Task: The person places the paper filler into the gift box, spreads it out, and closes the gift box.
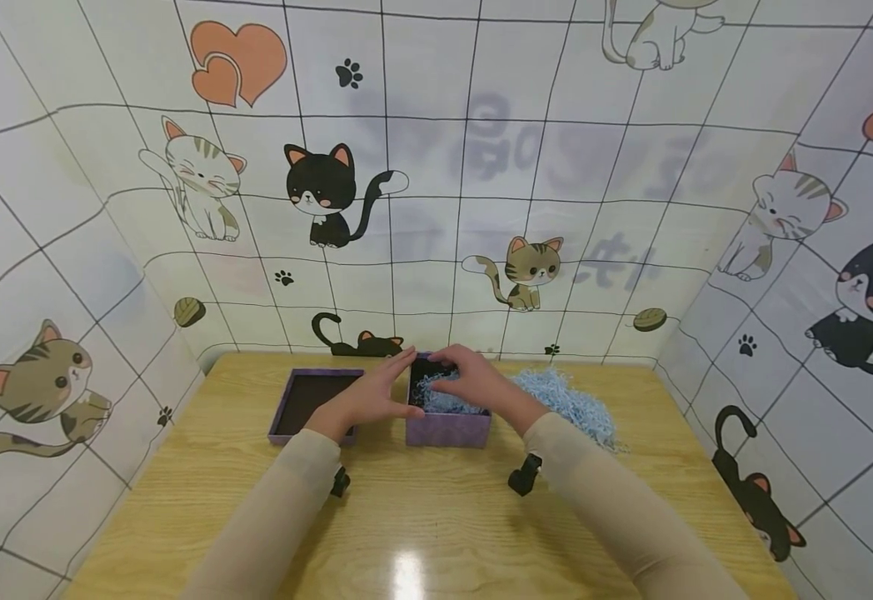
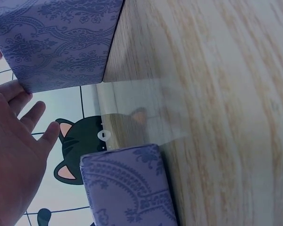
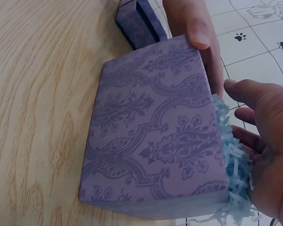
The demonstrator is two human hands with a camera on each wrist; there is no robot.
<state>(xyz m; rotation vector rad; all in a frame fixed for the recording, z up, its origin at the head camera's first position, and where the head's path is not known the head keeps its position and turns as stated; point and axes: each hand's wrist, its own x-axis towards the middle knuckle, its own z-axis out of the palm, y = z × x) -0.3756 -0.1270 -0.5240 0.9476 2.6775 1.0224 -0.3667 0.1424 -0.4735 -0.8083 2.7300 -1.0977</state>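
Observation:
A purple patterned box (image 1: pixel 447 431) stands on the table with its top open. Inside its dark interior lies light blue shredded paper (image 1: pixel 440 398). My left hand (image 1: pixel 369 393) is at the box's left side, fingers spread, its thumb touching the near left corner of the rim. In the left wrist view the left hand's fingers (image 2: pixel 35 117) look loosely extended beside the box wall. My right hand (image 1: pixel 481 383) is over the opening, thumb and fingers apart above the paper. The right wrist view shows the right hand (image 3: pixel 269 136) beside the blue shreds, with nothing visibly pinched.
Left of the box lies its purple lid (image 1: pixel 275 423), dark inside facing up. A heap of blue shredded paper (image 1: pixel 567 404) sits to the right, behind my right forearm. A cat-print wall covering (image 1: pixel 436 250) encloses the wooden table (image 1: pixel 436 533) at the back and sides.

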